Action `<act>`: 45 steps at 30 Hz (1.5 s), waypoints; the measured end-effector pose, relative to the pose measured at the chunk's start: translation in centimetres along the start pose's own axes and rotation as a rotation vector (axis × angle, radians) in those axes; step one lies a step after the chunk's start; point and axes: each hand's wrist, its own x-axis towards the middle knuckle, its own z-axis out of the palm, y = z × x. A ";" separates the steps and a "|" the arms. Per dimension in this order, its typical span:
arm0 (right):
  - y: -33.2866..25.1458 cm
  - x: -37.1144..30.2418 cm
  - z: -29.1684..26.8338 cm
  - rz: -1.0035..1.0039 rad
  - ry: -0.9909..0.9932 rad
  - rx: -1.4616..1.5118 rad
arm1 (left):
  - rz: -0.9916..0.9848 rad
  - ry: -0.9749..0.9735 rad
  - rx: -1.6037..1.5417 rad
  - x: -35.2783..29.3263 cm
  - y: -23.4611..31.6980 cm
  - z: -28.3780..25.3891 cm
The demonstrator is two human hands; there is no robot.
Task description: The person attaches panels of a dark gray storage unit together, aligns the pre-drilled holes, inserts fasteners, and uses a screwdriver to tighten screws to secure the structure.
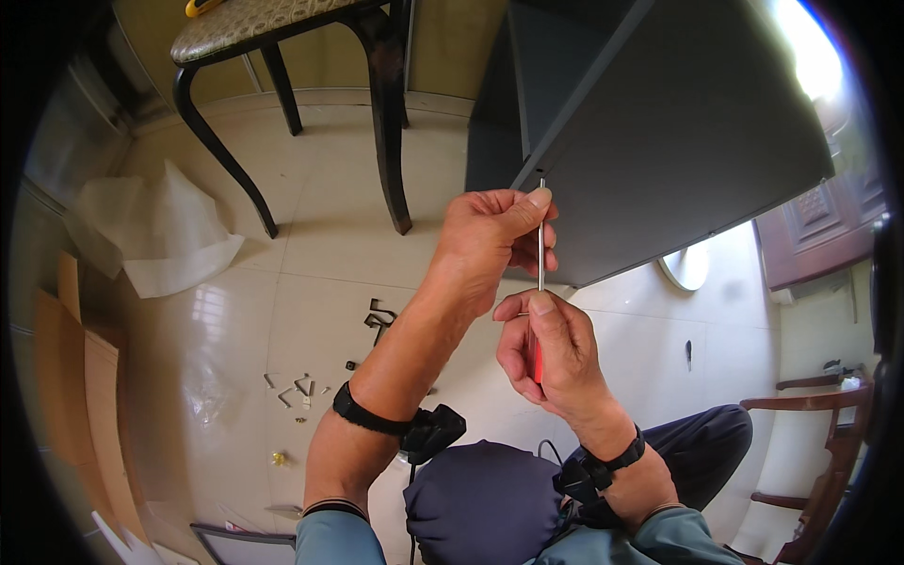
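My right hand (pixel 562 350) is closed around the red handle of a screwdriver (pixel 541 268), whose thin metal shaft points away from me. Further up, my left hand (pixel 485 231) pinches the shaft near its tip between thumb and fingers. The tip is at the lower edge of a dark grey cabinet (pixel 678 141), just below a small dark hole (pixel 540 170) in the panel. Whether a screw sits at the tip is too small to tell. The cabinet is tilted in view, with an open compartment on its left side.
A stool (pixel 384 122) with black legs stands at the far left. Black brackets (pixel 379 318) and small metal hardware (pixel 303 384) lie on the tiled floor, left of my left forearm. Cardboard (pixel 102 405) and white foam sheet (pixel 179 240) line the left side. A wooden chair (pixel 819 400) is at right.
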 end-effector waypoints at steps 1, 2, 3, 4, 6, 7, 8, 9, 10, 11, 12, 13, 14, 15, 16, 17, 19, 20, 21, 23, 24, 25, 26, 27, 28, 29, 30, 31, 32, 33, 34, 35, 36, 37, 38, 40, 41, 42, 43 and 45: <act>-0.1 0.1 -0.1 -0.012 0.000 -0.017 | 0.012 -0.001 0.006 0.1 0.1 0.0; -0.2 0.2 -0.2 -0.027 0.002 -0.035 | 0.023 -0.004 0.012 0.3 0.1 0.1; -0.2 0.3 -0.2 -0.026 0.006 -0.042 | 0.025 -0.008 0.005 0.4 0.1 0.1; -0.3 0.4 -0.1 -0.027 0.006 -0.047 | 0.024 -0.005 0.004 0.5 0.2 0.1; -0.3 0.5 -0.1 -0.028 0.007 -0.057 | 0.025 -0.004 -0.001 0.5 0.2 0.0; -0.3 0.5 0.0 -0.023 0.016 -0.059 | 0.031 0.002 0.000 0.5 0.2 -0.1; -0.3 0.5 0.0 -0.017 0.025 -0.060 | 0.037 0.009 0.002 0.4 0.1 -0.1; -0.3 0.5 0.0 -0.017 0.026 -0.064 | 0.038 0.007 -0.001 0.5 0.2 -0.1; -0.3 0.5 0.1 -0.011 0.028 -0.062 | 0.037 0.005 -0.004 0.5 0.2 -0.1; -0.4 0.5 0.0 -0.005 0.028 -0.061 | 0.037 0.003 -0.006 0.5 0.3 -0.1; -0.4 0.5 -0.1 -0.005 0.028 -0.064 | 0.038 0.003 -0.009 0.6 0.2 -0.1; -0.3 0.4 -0.3 0.010 0.029 -0.039 | 0.024 0.006 -0.019 0.7 0.1 -0.2; -0.3 0.4 -0.4 0.024 0.031 -0.014 | 0.010 0.006 -0.028 0.8 0.0 -0.2; -0.3 0.4 -0.5 0.022 0.033 -0.016 | 0.012 0.003 -0.029 0.9 0.0 -0.2; -0.4 0.4 -0.5 0.015 0.037 -0.040 | 0.014 0.014 -0.028 0.8 0.1 -0.1; -0.5 0.3 -0.5 0.010 0.039 -0.063 | 0.015 0.027 -0.027 0.8 0.1 0.0; -0.5 0.3 -0.3 0.000 0.042 -0.071 | 0.026 0.035 -0.036 0.8 0.0 0.1; -0.4 0.3 -0.3 -0.009 0.046 -0.079 | 0.035 0.043 -0.045 0.8 -0.1 0.2; -0.4 0.3 -0.3 -0.009 0.047 -0.079 | 0.035 0.042 -0.045 0.8 -0.1 0.2; -0.4 0.4 -0.3 -0.012 0.044 -0.085 | 0.069 0.059 -0.045 0.7 0.0 0.3; -0.6 0.4 -0.3 -0.012 0.044 -0.084 | 0.069 0.060 -0.044 0.6 0.3 0.4; -0.8 0.3 -0.2 0.000 0.042 -0.066 | 0.051 0.060 -0.039 0.7 0.6 0.5; -0.9 0.3 -0.2 0.011 0.039 -0.048 | 0.034 0.060 -0.033 0.7 0.7 0.5; -0.8 0.3 -0.2 0.010 0.038 -0.047 | 0.035 0.060 -0.032 0.7 0.7 0.5; -0.6 0.2 -0.3 0.007 0.033 -0.032 | 0.023 0.050 -0.037 0.7 0.7 0.4; -0.6 0.2 -0.3 0.002 0.029 -0.018 | 0.011 0.038 -0.044 0.7 0.7 0.4; -0.6 0.2 -0.3 0.001 0.029 -0.018 | 0.011 0.037 -0.043 0.7 0.7 0.5; -0.7 0.2 -0.3 -0.002 0.030 -0.017 | 0.021 0.054 -0.048 0.6 0.8 0.7; -0.8 0.2 -0.2 -0.005 0.032 -0.016 | 0.030 0.070 -0.054 0.6 0.7 0.8; -0.9 0.2 -0.3 -0.006 0.033 -0.015 | 0.029 0.069 -0.053 0.6 0.7 0.9; -1.1 0.1 -0.4 0.007 0.022 0.013 | 0.038 0.091 -0.059 0.6 0.7 1.1; -1.4 0.1 -0.4 0.020 0.008 0.042 | 0.050 0.115 -0.065 0.6 0.7 1.3; -1.7 0.1 -0.4 0.018 0.008 0.043 | 0.050 0.114 -0.063 0.5 0.8 1.5; -2.2 0.0 -0.3 0.043 -0.006 0.107 | 0.057 0.150 -0.066 0.4 0.9 1.9; -2.7 -0.2 -0.2 0.069 -0.022 0.170 | 0.064 0.187 -0.068 0.3 1.1 2.1; -3.6 -0.5 0.1 0.110 -0.011 0.227 | 0.052 0.193 -0.049 0.4 1.3 2.2; -4.0 -0.7 0.3 0.153 0.001 0.282 | 0.040 0.198 -0.033 0.4 1.4 2.2; -4.3 -0.7 0.4 0.152 0.001 0.282 | 0.041 0.198 -0.033 0.4 1.5 2.0; -4.5 -0.7 0.4 0.170 -0.024 0.341 | 0.023 0.171 -0.039 0.4 1.7 1.8; -4.9 -0.8 0.4 0.185 -0.044 0.398 | 0.004 0.138 -0.047 0.5 1.8 1.6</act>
